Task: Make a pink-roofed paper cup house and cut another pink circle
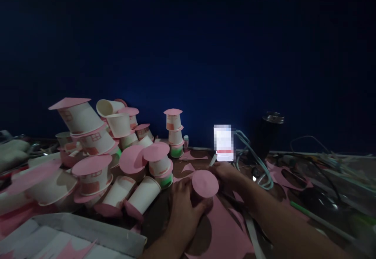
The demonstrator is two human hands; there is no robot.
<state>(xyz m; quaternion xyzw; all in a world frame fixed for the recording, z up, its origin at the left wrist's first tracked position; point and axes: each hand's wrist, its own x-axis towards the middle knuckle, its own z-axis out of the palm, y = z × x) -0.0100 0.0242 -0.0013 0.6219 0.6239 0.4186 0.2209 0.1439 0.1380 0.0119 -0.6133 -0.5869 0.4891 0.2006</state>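
Observation:
My left hand [184,208] curls its fingers and thumb around a cup topped with a round pink paper disc [205,183]; the disc and my hand hide most of that cup. Just in front of the lit phone [225,143], my right hand [226,172] has its fingers bent together. A short pale strip [213,160] shows by its fingertips; whether the hand grips it is unclear. Under my hands lies a cut-out pink paper sheet [225,227] with round holes. A stack of paper cups [175,136] with pink discs stands upright behind.
Many decorated paper cups [94,178] crowd the left side, some stacked, some tipped over. A grey-white box [88,227] sits at front left. On the right are a dark bottle [268,133], a pale cable [266,172] and a green stick [308,213]. A blue wall [188,63] rises behind.

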